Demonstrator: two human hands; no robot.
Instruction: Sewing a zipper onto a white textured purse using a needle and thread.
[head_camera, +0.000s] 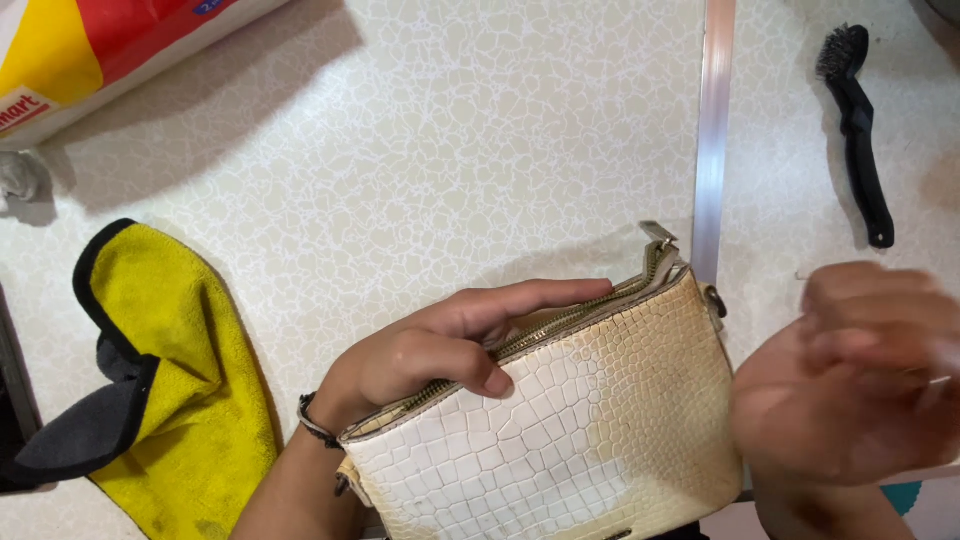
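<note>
Left hand (440, 345) grips zip edge of cream crocodile-pattern bag (560, 430), steadying it. Right hand (850, 370) blurred, loosely curled; hold unclear. Yellow cloth (170, 380) left, black brush (858, 130) far right.

Single head view, looking straight down, close over tabletop (450, 150).

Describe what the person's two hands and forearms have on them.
Both forearms are bare, with no sleeves showing and no gloves on either hand. The left hand has a thin dark band around its wrist. The right hand is blurred by motion; no ring, watch or band can be made out on it.
</note>
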